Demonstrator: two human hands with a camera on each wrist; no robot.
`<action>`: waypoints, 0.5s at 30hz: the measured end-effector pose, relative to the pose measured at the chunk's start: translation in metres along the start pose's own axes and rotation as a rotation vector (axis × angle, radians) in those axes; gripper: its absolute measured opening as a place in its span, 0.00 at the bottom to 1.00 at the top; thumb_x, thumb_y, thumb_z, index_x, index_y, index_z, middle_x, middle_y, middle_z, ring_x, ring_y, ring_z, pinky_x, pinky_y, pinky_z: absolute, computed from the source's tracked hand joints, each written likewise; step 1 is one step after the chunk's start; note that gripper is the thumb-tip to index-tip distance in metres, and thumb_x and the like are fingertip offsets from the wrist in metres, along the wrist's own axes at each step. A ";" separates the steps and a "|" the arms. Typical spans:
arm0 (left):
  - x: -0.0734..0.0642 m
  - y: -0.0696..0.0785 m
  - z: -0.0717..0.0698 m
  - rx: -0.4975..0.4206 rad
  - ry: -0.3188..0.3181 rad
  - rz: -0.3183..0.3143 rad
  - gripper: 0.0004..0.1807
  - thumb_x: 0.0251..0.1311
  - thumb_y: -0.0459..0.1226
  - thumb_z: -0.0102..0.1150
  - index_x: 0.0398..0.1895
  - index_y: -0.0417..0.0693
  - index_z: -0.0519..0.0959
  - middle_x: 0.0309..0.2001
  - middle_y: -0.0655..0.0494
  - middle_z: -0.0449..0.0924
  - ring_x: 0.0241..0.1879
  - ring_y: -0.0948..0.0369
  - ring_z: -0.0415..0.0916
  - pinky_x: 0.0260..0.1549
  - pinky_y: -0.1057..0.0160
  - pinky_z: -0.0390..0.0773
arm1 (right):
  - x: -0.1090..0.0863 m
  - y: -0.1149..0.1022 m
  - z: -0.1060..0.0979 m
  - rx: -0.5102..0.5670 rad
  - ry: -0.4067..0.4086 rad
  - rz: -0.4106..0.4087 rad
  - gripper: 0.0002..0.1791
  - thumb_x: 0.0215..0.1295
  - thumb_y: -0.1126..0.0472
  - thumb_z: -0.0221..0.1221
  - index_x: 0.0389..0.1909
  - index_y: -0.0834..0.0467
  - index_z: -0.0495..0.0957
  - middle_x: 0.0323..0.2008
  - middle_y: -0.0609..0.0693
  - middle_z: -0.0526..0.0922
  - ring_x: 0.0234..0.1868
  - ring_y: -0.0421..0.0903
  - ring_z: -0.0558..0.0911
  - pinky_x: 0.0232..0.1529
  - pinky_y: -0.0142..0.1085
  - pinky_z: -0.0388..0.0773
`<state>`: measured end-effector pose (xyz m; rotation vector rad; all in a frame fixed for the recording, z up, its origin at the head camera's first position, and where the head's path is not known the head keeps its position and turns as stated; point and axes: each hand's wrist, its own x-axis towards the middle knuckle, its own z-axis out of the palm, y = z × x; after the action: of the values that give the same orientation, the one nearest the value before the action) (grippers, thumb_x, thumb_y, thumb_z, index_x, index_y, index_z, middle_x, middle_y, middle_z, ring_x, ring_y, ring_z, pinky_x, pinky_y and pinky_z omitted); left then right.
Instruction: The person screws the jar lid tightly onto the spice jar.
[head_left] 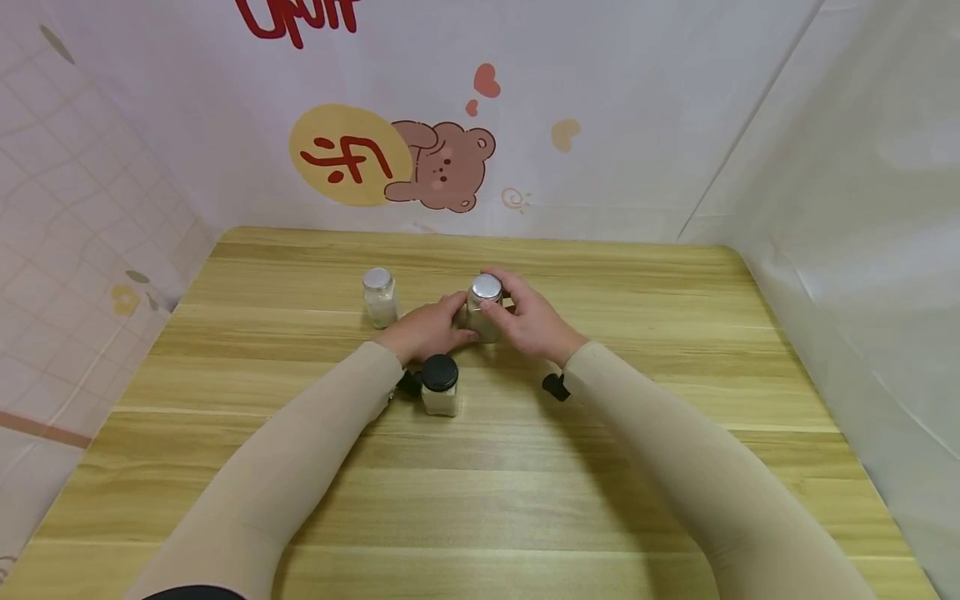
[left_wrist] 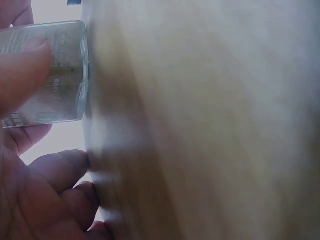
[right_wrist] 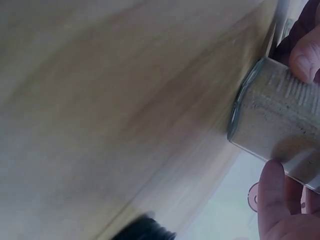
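A square glass spice jar (head_left: 486,325) with a silver lid and brownish-grey contents stands upright between my two hands, its base right at the tabletop. My left hand (head_left: 431,327) grips its lower left side; in the left wrist view the thumb (left_wrist: 27,70) lies across the glass. From the right, my right hand (head_left: 531,323) holds the same jar (right_wrist: 280,120) near its top, thumb in front and fingers behind. Just below my left wrist is a black-lidded jar (head_left: 440,398) with pale contents. A silver-lidded jar (head_left: 381,302) of whitish contents stands beyond that wrist.
The wooden table (head_left: 480,500) ends at a white printed backdrop (head_left: 615,100) behind the jars, with white sheeting along both sides. A dark wrist device (head_left: 557,386) hangs below my right sleeve, and another sits by my left wrist, close to the black-lidded jar.
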<state>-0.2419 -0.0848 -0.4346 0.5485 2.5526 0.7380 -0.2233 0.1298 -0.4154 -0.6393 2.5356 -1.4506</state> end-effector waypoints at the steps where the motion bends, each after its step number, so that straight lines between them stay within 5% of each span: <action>1: 0.000 0.000 0.000 0.001 0.002 0.001 0.45 0.74 0.57 0.59 0.86 0.62 0.49 0.81 0.45 0.61 0.77 0.43 0.66 0.75 0.41 0.67 | 0.000 0.000 0.000 0.003 0.000 -0.004 0.30 0.81 0.61 0.56 0.79 0.60 0.61 0.69 0.61 0.72 0.65 0.56 0.76 0.65 0.53 0.79; 15: 0.001 -0.002 0.002 -0.005 0.024 0.010 0.43 0.73 0.55 0.62 0.85 0.61 0.53 0.79 0.46 0.65 0.76 0.44 0.68 0.74 0.41 0.68 | 0.001 0.000 0.005 -0.013 0.057 0.003 0.25 0.80 0.60 0.58 0.73 0.60 0.68 0.64 0.59 0.78 0.68 0.61 0.77 0.65 0.57 0.78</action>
<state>-0.2424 -0.0852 -0.4372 0.5545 2.5711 0.7588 -0.2229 0.1257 -0.4180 -0.6047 2.5900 -1.4727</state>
